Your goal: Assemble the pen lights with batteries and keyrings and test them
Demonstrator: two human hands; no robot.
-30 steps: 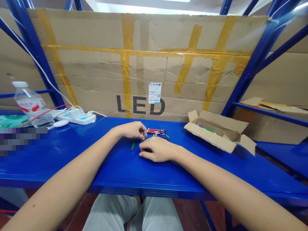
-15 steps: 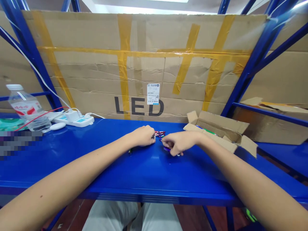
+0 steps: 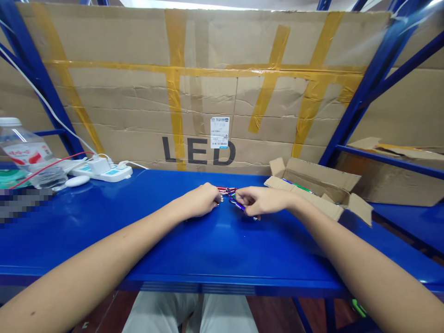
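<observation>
A small cluster of thin coloured pen-like sticks (image 3: 227, 190), mostly red, lies on the blue shelf top (image 3: 222, 249) near the back. My left hand (image 3: 203, 200) rests curled just left of the cluster, fingertips pinched at its edge on something I cannot make out. My right hand (image 3: 258, 200) is closed just right of the cluster and grips a purple stick (image 3: 243, 208) whose metal tip pokes out below the fingers. The two hands almost meet over the pile.
An open cardboard box (image 3: 317, 187) with coloured sticks inside stands to the right. At the back left are a white power strip (image 3: 104, 172), a white mouse (image 3: 77, 181) and a water bottle (image 3: 26, 155). A taped cardboard sheet marked LED (image 3: 208, 92) walls the back.
My hands moved from the shelf's middle back to the pile; the right hand picked up a purple stick and drew closer to the left. The green stick is now hidden.
</observation>
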